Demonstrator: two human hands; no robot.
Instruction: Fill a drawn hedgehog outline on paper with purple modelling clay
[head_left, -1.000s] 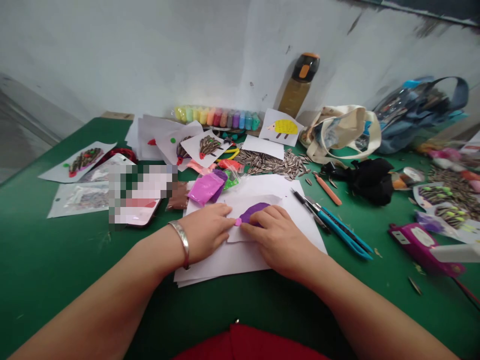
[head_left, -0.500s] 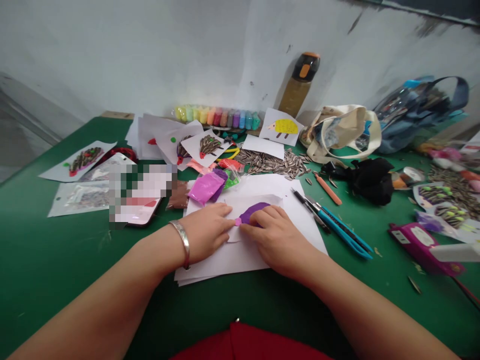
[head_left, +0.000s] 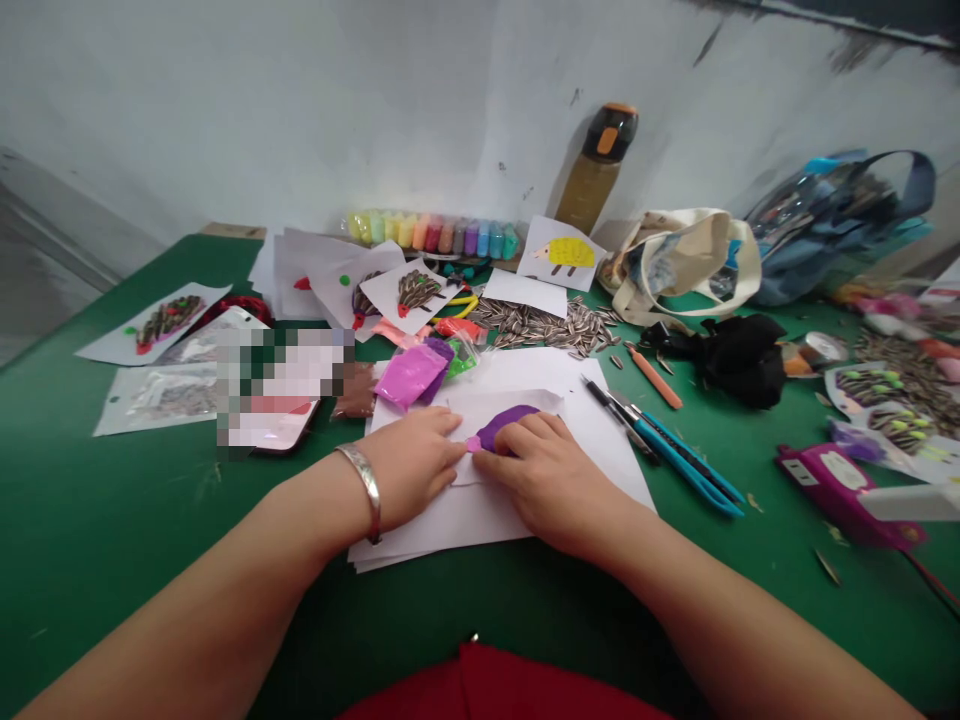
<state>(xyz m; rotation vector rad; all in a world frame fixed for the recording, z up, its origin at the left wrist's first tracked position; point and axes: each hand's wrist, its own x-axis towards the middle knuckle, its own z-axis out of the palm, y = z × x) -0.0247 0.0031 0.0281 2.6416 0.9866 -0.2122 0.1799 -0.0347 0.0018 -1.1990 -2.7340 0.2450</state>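
Observation:
A flat purple clay shape (head_left: 501, 422) lies on a small sheet of white paper (head_left: 544, 402), with a small piece of pink clay (head_left: 473, 444) at its left edge. My left hand (head_left: 416, 458) rests on the paper, fingers stretched out, their tips beside the pink clay. Curled over the right part of the purple shape, my right hand (head_left: 551, 475) has its fingertips closed at the pink clay. Its fingers hide some of the purple. Under both hands is a stack of larger white paper (head_left: 442, 540).
Packets of clay, including a pink-purple one (head_left: 412, 372), lie beyond my left hand near a phone (head_left: 281, 420). Sunflower seeds (head_left: 540, 325) are heaped behind the paper. A blue cutter (head_left: 686, 460) lies right, with a bottle (head_left: 598, 170) and cloth bag (head_left: 675, 260) farther back.
My right thumb and fingertips have shifted very slightly left at the pink clay. My left hand stays in nearly the same place.

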